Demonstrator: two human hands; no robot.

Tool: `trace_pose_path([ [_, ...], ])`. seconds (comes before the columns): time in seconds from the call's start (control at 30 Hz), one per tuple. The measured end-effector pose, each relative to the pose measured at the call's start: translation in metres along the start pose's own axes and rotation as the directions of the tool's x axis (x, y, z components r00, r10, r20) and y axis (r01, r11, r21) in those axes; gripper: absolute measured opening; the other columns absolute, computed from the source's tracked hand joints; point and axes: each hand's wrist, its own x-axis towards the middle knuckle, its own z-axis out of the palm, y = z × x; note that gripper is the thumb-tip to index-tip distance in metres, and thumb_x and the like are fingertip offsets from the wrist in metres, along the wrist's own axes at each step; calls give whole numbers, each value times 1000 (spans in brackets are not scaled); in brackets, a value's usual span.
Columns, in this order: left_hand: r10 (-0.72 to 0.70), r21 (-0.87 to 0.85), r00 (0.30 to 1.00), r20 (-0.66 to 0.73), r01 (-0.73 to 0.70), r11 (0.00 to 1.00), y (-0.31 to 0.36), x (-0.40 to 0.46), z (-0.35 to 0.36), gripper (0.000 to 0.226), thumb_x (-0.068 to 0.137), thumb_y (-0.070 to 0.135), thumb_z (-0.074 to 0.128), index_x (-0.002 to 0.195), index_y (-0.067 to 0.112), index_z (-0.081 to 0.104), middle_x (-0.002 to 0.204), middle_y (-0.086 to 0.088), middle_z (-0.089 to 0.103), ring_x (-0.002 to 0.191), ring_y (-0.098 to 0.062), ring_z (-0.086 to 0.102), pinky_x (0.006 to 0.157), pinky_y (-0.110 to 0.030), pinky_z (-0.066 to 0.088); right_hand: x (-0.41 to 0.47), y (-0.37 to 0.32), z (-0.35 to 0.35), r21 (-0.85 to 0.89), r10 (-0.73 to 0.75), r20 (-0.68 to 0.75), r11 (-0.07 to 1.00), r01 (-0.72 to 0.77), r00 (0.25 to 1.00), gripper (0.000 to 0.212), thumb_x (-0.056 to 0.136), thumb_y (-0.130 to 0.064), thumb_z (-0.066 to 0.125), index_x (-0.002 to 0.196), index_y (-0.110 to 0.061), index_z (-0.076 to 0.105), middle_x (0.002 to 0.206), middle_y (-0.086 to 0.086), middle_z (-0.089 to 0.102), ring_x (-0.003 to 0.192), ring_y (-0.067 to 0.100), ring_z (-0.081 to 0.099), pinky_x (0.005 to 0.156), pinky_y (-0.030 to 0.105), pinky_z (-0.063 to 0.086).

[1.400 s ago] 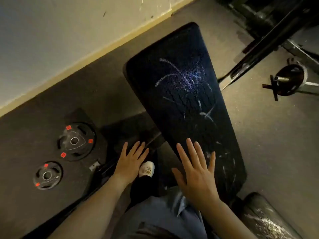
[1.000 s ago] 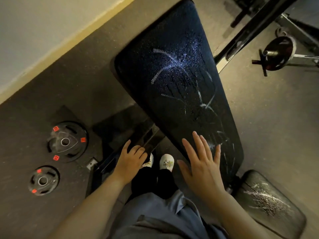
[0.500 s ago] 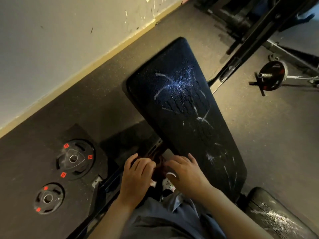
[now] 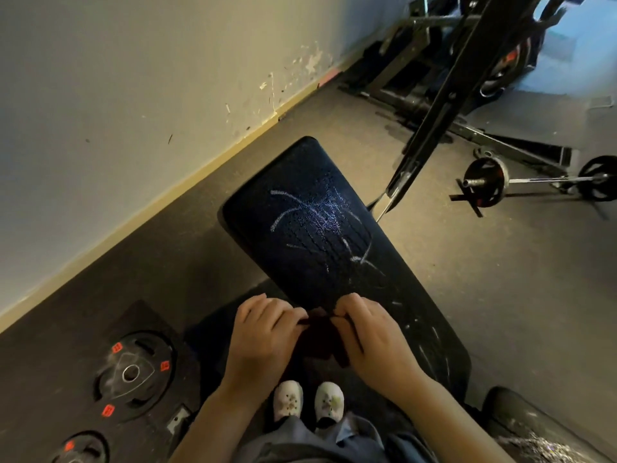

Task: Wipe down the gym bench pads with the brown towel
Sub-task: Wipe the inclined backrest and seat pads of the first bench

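**Towel readied at foot of streaked bench pad**

Brown towel (image 4: 320,339), a dark bunched wad, held in the air between two hands just short of the near left edge of the long back pad (image 4: 334,248). Left hand (image 4: 263,342) curled over the towel's left side, fingertips pinching its upper edge; right hand (image 4: 370,339) likewise closed on the right side, fingers gripping the cloth near the top. Both hands close together, nearly touching across the fabric, seemingly shaking out or refolding it.

Wiping, by the look of things, not yet begun: pale streaks and spatter spread across the middle of the back pad and trailing toward its near end, untouched. More of the same whitish marks on the seat pad (image 4: 541,436), partly cut off at the lower right corner.

Next move likely calls for a flat fold of cloth under one palm, laid on the pad and drawn along its length with firm pressure through the streaked patch; far end a fair reach from this stance, so a lean or a step forward probably needed. Seat pad left for afterwards.

Beyond the bench: white shoes (image 4: 309,401) on dark rubber floor below the hands, weight plates (image 4: 132,374) with red markings lying flat to the left, a loaded barbell (image 4: 534,180) on the floor to the right, a black rack frame (image 4: 444,95) rising behind, and a scuffed pale wall (image 4: 133,95) along the left.
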Motion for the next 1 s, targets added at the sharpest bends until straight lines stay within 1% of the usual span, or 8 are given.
trace_pose_path([
  [0.17, -124, -100, 991, 40, 128, 987, 4, -9, -14, 20, 89, 23, 58, 87, 14, 76, 85, 2, 66, 84, -11, 55, 79, -27, 41, -7, -14, -4, 174, 15, 122, 984, -36, 992, 7, 99, -35, 35, 97, -40, 31, 74, -17, 48, 62, 5, 47, 54, 17, 35],
  [0.3, -279, -73, 958, 60, 283, 956, 2, -10, -30, 23, 89, 29, 54, 87, 18, 74, 92, 7, 66, 85, -9, 57, 73, -29, 42, 0, -19, -1, 67, -56, 64, 996, 52, 996, 7, 98, -43, 31, 99, -36, 33, 63, -21, 39, 48, 8, 41, 45, 16, 30],
  [0.43, -468, -256, 874, 130, 486, 836, 7, 0, -43, 13, 87, 37, 53, 90, 31, 64, 90, 24, 65, 91, 0, 60, 80, -16, 43, 6, -21, 5, -64, -60, -27, 996, 58, 998, 14, 99, -42, 34, 97, -28, 38, 63, -17, 40, 44, 9, 36, 40, 24, 33],
  [0.5, -500, -304, 851, 164, 525, 795, 10, 4, -48, 1, 87, 37, 58, 87, 36, 58, 93, 25, 64, 87, 4, 60, 75, -6, 41, 9, -21, 4, -70, -79, -67, 995, 74, 995, 14, 99, -40, 37, 96, -27, 40, 62, -15, 47, 43, 9, 40, 39, 23, 34],
  [0.6, -443, -276, 864, 240, 498, 822, 4, 5, -55, 15, 83, 30, 70, 83, 38, 57, 90, 26, 64, 81, 9, 60, 71, -3, 39, 16, -18, -2, -58, -103, -103, 994, 97, 989, 12, 99, -38, 39, 96, -26, 41, 66, -11, 58, 47, 10, 48, 40, 27, 42],
  [0.73, -315, -167, 838, 445, 424, 890, -18, 3, -60, 26, 79, 17, 83, 87, 35, 67, 79, 26, 62, 80, 7, 60, 73, -2, 38, 24, -16, -7, -60, -141, -127, 989, 134, 982, 13, 100, -37, 40, 95, -25, 43, 66, -10, 58, 48, 10, 50, 41, 26, 42],
  [0.87, -348, -72, 852, 392, 405, 911, -29, 6, -62, 20, 79, 11, 82, 90, 24, 72, 84, 19, 62, 75, 1, 59, 68, -9, 42, 29, -17, -9, -46, -168, -96, 985, 164, 981, 14, 101, -38, 40, 96, -26, 43, 68, -12, 56, 49, 8, 48, 43, 22, 40],
  [1.0, -438, 19, 842, 316, 456, 890, -38, 17, -67, 18, 85, 5, 72, 92, 21, 71, 91, 12, 65, 82, -12, 63, 68, -31, 51, 38, -14, -8, -42, -137, 31, 990, 138, 990, 13, 99, -45, 37, 100, -32, 35, 74, -17, 49, 54, 7, 44, 49, 14, 32],
])
